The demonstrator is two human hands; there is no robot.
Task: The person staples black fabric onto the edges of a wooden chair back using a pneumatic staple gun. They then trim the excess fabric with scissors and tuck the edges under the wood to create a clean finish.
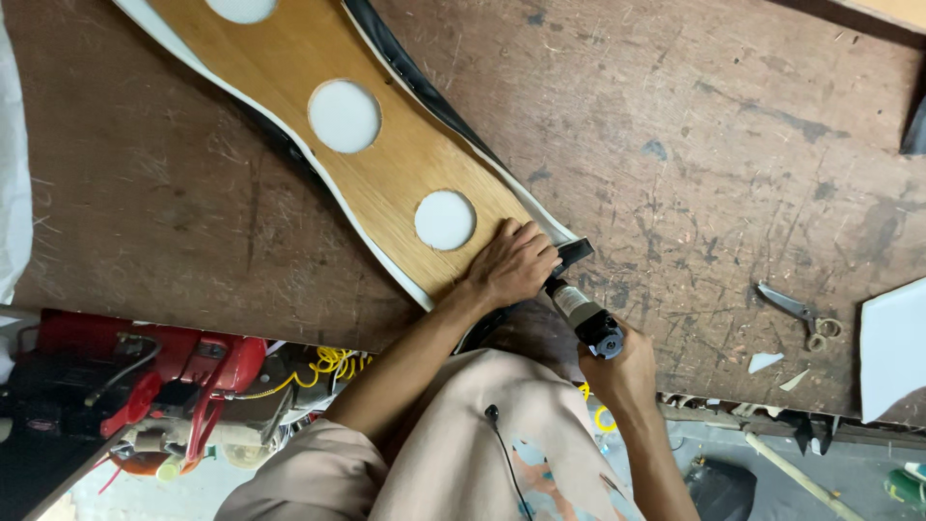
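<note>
A long curved plywood panel (376,154) with round holes lies on the worn brown workbench (714,145), white foam and black covering showing along its edges. My left hand (511,265) presses on the panel's near end, fingers pinching the black covering (576,253) at the corner. My right hand (622,371) grips a grey and black pneumatic stapler (584,316), its nose against the panel's end just beside my left hand.
Scissors (799,311) and white foam scraps (767,362) lie on the bench at right, next to a white sheet (892,347). Below the bench's front edge stand a red machine (183,362) and a coiled yellow air hose (333,362).
</note>
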